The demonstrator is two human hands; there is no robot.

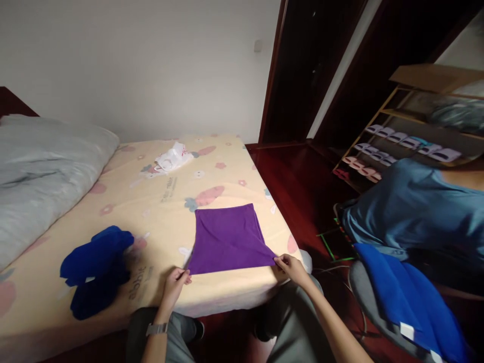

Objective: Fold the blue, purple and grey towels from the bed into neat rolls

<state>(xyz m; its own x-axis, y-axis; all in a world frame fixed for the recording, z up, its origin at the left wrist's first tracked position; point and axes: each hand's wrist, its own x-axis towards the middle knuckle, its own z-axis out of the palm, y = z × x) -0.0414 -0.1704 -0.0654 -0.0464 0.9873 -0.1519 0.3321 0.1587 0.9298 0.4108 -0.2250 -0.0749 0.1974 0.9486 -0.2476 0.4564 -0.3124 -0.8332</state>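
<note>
A purple cloth (pixel 229 237) lies spread out near the front edge of the bed, with a slight crease across it. My left hand (pixel 176 285) pinches its near left corner. At the near right corner, my right hand (pixel 290 267) has the cloth between thumb and fingers. The far edge of the cloth rests on the sheet. To the left of my left hand sits a crumpled heap of blue cloth (pixel 96 259) with a small white tag.
A white plastic bag (pixel 174 157) lies farther back on the patterned bedsheet (pixel 159 201). A grey quilt (pixel 49 171) covers the left side. On the right, a person in a blue shirt (pixel 401 212) sits near a chair draped with blue cloth (pixel 412 302). Behind stands a shoe rack (pixel 403 113).
</note>
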